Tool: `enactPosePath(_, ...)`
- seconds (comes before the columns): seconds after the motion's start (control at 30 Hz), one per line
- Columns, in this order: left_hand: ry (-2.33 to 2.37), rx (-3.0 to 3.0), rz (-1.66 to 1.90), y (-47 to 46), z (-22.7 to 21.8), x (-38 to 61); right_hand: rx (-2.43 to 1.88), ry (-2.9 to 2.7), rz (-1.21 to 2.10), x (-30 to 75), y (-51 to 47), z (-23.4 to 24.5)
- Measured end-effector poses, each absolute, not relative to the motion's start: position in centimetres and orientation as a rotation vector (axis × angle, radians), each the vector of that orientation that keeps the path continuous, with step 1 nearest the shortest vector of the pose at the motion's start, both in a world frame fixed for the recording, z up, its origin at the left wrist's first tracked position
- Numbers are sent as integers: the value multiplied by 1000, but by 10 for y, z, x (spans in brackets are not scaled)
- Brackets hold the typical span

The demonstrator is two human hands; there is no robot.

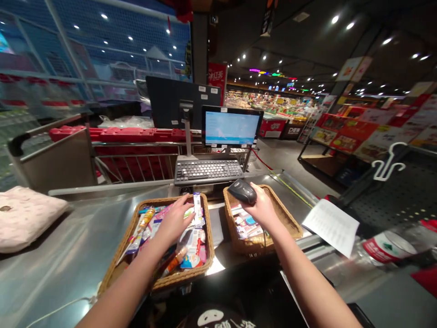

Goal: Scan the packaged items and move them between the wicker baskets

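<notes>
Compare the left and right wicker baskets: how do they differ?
Size in view: the left basket looks larger than the right basket.
Contents: the left basket holds mixed packets spread widely; the right basket holds a smaller batch at left, bare wicker at right.
Overhead: a black scanner is over the right basket, none over the left basket.
Shared: both tan, woven, rectangular with rounded corners.
</notes>
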State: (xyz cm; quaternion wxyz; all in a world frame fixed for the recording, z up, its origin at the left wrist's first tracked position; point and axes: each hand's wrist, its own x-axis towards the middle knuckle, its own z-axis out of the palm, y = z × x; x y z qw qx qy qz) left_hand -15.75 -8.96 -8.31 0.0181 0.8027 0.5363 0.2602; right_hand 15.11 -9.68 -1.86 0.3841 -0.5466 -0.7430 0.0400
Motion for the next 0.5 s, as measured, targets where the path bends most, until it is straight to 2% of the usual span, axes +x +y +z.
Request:
enactPosePath(0.27, 1286, 2637, 706, -40, -92, -58, -1472, -1826, 48, 208, -88, -18)
enactPosePath(0.5, 1130, 2802, 381, 3, -107, 28, -1588, -1728, 81, 249, -76, -25)
